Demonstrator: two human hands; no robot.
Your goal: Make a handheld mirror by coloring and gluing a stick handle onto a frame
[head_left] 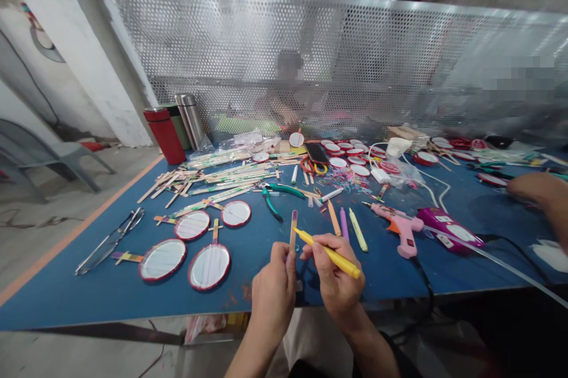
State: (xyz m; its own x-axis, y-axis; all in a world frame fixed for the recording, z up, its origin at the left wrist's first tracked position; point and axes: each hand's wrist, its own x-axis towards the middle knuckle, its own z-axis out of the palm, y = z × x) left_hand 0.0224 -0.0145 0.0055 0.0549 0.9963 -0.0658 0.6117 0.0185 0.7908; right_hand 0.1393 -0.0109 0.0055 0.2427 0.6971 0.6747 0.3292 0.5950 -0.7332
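Observation:
My left hand (273, 283) pinches a wooden craft stick (293, 229) upright near the table's front edge; the stick's top end is coloured purple. In my right hand (339, 280) is a yellow marker (335, 257), its tip at the stick just below the purple part. Behind my right hand lie an orange marker (333, 217), a purple marker (344, 224) and a pale yellow marker (357, 229). To the left rest several round white discs (209, 267) with red rims and coloured stick handles. Green-handled pliers (271, 203) lie beyond my left hand.
A pink glue gun (402, 227) and a purple device (448, 230) with cables stand at right. Loose sticks (231, 177), a phone (316, 153) and more discs fill the back. Bottles (165, 135) stand back left, before a perforated metal panel (248, 52). Another person's hand (539, 194) reaches in at right.

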